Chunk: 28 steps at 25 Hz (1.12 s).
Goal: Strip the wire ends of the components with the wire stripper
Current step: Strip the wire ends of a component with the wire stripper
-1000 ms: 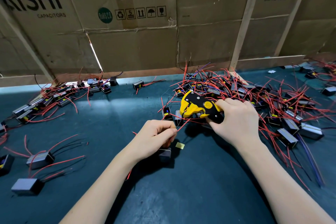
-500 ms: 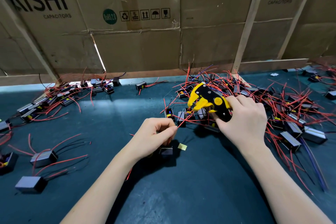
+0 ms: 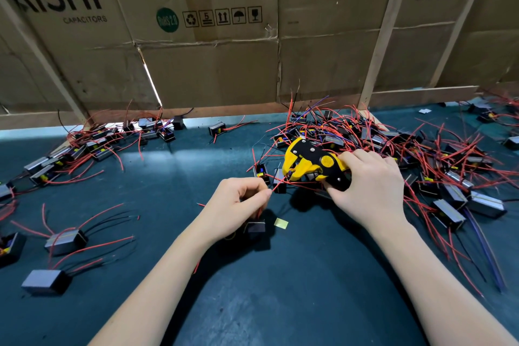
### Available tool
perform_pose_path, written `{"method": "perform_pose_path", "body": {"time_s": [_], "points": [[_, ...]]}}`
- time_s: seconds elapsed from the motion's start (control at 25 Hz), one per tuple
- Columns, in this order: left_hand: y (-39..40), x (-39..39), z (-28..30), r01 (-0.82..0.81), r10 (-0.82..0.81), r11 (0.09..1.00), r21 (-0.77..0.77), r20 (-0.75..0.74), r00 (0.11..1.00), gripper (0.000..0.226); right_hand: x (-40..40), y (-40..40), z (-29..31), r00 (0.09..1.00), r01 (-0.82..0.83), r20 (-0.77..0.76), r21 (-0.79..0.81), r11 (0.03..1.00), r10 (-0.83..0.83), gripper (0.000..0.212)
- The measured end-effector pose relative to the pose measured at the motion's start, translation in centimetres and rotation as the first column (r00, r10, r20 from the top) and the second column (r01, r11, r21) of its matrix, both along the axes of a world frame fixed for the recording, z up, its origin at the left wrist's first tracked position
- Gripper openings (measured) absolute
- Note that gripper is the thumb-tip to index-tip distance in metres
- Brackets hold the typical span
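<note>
The left hand (image 3: 238, 202) pinches a thin red wire (image 3: 278, 185) between thumb and forefinger; the wire runs up to the yellow nose of the wire stripper (image 3: 311, 163), which the right hand (image 3: 370, 191) grips by its handles, fingers curled around them. The stripper has a black plastic body with silver rivets, a round yellow disc and yellow moulded front parts. Below the left hand a small grey box-shaped component (image 3: 255, 226) rests on the worktop (image 3: 280, 289), a dark teal matt surface, with a small yellow paper square (image 3: 280, 223) just beside it. To the right lies a tangled heap of components (image 3: 421, 160), grey blocks with red, black and some blue leads. Smaller groups lie at the far left (image 3: 92, 143) and near left (image 3: 64, 241). Behind stands a wall of corrugated cardboard (image 3: 210, 70) on pale wooden battens, printed "AiSHi CAPACITORS" 2 times, with a green "RoHS 2.0" roundel and handling pictograms, one showing "5".
</note>
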State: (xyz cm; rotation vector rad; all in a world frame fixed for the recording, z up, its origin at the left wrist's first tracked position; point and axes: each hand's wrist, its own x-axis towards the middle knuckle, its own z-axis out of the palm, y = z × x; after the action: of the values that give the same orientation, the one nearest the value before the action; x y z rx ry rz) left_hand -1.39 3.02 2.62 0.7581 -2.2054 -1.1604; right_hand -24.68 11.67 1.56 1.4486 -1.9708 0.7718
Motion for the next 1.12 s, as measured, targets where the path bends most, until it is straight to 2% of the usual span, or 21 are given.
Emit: {"method": "perform_pose_path", "body": {"time_s": [0.36, 0.48, 0.56, 0.6, 0.64, 0.72, 0.8, 0.84, 0.88, 0.92, 0.96, 1.0, 1.04, 1.08, 1.12], "points": [[0.0, 0.1, 0.1, 0.019, -0.019, 1.0, -0.014, 0.008, 1.0, 0.034, 0.3, 0.2, 0.3, 0.998, 0.037, 0.042, -0.025, 0.999, -0.036, 0.031], [0.0, 0.1, 0.0, -0.01, 0.009, 1.0, -0.025, -0.011, 1.0, 0.033, -0.1, 0.1, 0.2, 0.999, 0.046, 0.024, -0.028, 0.999, -0.046, 0.037], [-0.2, 0.3, 0.0, -0.054, 0.054, 0.999, 0.001, -0.073, 0.996, 0.023, -0.3, 0.0, 0.0, 0.996, 0.063, 0.058, -0.01, 0.998, -0.062, 0.04], [-0.1, 0.3, 0.1, -0.037, 0.039, 0.999, 0.02, -0.096, 0.995, 0.012, -0.4, 0.0, -0.1, 0.994, 0.069, 0.079, 0.0, 0.998, -0.069, 0.04], [-0.1, 0.3, 0.2, -0.008, 0.01, 1.0, 0.02, -0.089, 0.996, 0.011, -0.4, 0.0, -0.2, 0.993, 0.071, 0.096, 0.008, 0.997, -0.071, 0.039], [-0.4, 0.4, 0.3, 0.016, -0.017, 0.998, -0.055, -0.028, 0.999, 0.037, -0.4, -0.1, -0.2, 0.991, 0.062, 0.118, 0.014, 0.998, -0.063, 0.039], [-1.6, 1.0, 0.6, -0.125, 0.123, 0.979, -0.163, -0.026, 0.992, 0.044, -0.4, 0.0, -0.1, 0.991, 0.041, 0.127, 0.011, 0.999, -0.042, 0.038], [-2.7, 1.9, 0.7, -0.276, 0.273, 0.936, -0.219, -0.047, 0.961, 0.043, -0.4, 0.0, -0.1, 0.992, 0.029, 0.125, 0.009, 1.0, -0.03, 0.037], [-4.0, 3.1, 0.8, -0.455, 0.462, 0.842, -0.289, -0.047, 0.885, 0.042, -0.4, 0.0, -0.1, 0.993, 0.02, 0.118, 0.009, 1.0, -0.021, 0.037], [-5.2, 4.6, 0.9, -0.616, 0.67, 0.684, -0.39, 0.002, 0.743, 0.042, -0.3, 0.0, -0.2, 0.994, 0.015, 0.11, 0.012, 1.0, -0.016, 0.037], [-6.3, 6.4, 0.9, -0.71, 0.838, 0.497, -0.499, 0.063, 0.542, 0.045, -0.3, 0.0, -0.3, 0.994, 0.011, 0.105, 0.015, 1.0, -0.013, 0.037], [-7.1, 8.3, 0.6, -0.752, 0.934, 0.339, -0.565, 0.103, 0.343, 0.049, -0.3, -0.1, -0.3, 0.994, 0.009, 0.105, 0.016, 1.0, -0.011, 0.037], [-7.6, 10.0, 0.3, -0.782, 0.97, 0.243, -0.574, 0.148, 0.192, 0.054, -0.2, -0.1, -0.3, 0.994, 0.009, 0.107, 0.016, 1.0, -0.01, 0.037], [-8.0, 11.4, 0.0, -0.814, 0.971, 0.2, -0.546, 0.219, 0.092, 0.059, -0.2, -0.1, -0.3, 0.994, 0.008, 0.109, 0.013, 1.0, -0.01, 0.037], [-8.3, 12.5, -0.2, -0.846, 0.95, 0.194, -0.497, 0.312, 0.034, 0.062, -0.2, -0.2, -0.4, 0.994, 0.007, 0.111, 0.008, 1.0, -0.008, 0.037]]}}
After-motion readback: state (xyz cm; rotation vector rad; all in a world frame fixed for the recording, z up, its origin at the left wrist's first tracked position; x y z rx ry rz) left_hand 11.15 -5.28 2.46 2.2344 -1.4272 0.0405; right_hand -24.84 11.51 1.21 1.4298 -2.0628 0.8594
